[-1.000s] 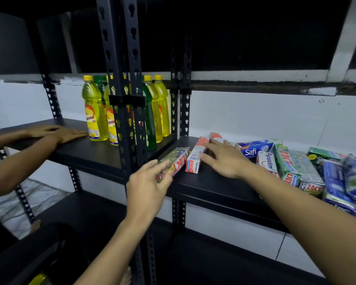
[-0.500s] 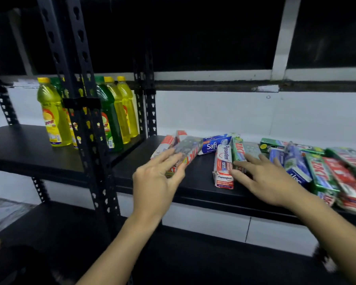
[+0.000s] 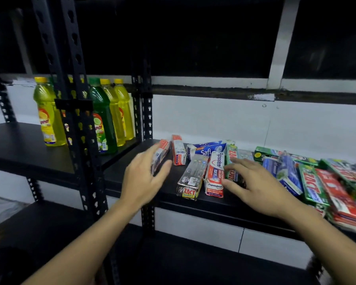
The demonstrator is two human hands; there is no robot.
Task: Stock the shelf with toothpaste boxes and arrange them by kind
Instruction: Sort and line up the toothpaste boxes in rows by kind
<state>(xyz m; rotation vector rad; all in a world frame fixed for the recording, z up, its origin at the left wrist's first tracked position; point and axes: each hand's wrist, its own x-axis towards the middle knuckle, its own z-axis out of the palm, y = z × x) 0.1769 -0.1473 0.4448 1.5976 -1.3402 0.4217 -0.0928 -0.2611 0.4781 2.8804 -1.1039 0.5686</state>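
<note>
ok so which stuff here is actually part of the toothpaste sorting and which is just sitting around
Part of the job:
- silver Zact box
- white-and-red Pepsodent box
- blue Safi box
- red-and-white box at the left hand
- green Zact box under the right hand
- heap of boxes

Just there:
- yellow and green bottles on the neighbouring shelf

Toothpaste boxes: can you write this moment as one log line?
left hand: open, at red-white box | right hand: open, on green Zact box | silver Zact box: flat on shelf
</note>
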